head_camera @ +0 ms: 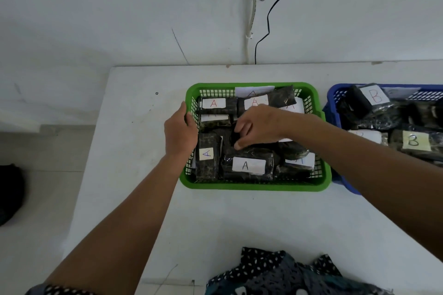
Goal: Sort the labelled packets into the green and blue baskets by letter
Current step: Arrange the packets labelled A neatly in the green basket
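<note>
A green basket (254,185) stands at the middle of the white table, filled with several dark packets with white labels marked A, such as the front one (248,165). My left hand (179,130) grips the basket's left rim. Inside the basket, my right hand (257,127) curls its fingers and thumb on a dark packet (242,148) in the middle of the pile. A blue basket (332,108) to the right, cut off by the frame edge, holds dark packets labelled B (413,140).
The table (134,127) stands against a white wall; its left edge drops to a tiled floor with a dark object (9,191). A black cable (268,19) hangs down the wall behind the green basket. Patterned cloth (282,273) lies at the near edge.
</note>
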